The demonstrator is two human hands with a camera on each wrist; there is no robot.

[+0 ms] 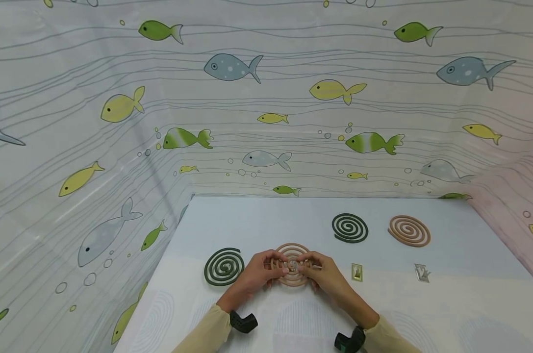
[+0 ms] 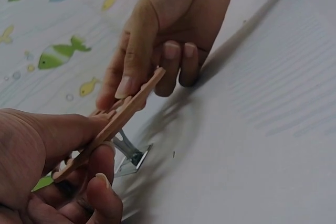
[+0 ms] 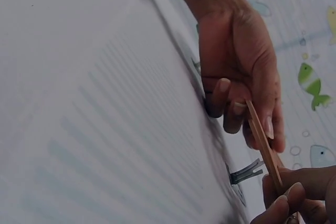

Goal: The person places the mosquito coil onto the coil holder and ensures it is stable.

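A brown mosquito coil (image 1: 291,285) is pinched from both sides, my left hand (image 1: 256,272) on its left and my right hand (image 1: 327,273) on its right. Both thumbs lie on top near the coil's middle. In the left wrist view the coil (image 2: 124,116) appears edge-on, raised off the table. Beneath it a small metal coil stand (image 2: 137,157) rests on the tabletop with its prongs pointing up at the coil. The right wrist view also has this stand (image 3: 245,174) under the coil (image 3: 264,139). Whether the prongs touch the coil I cannot tell.
A dark green coil (image 1: 224,266) lies left of my left hand. Farther back on the right are another green coil (image 1: 350,228) and a brown coil (image 1: 409,231). Two metal stands, one gold-toned (image 1: 357,272) and one silver (image 1: 422,273), lie on the white table (image 1: 257,215).
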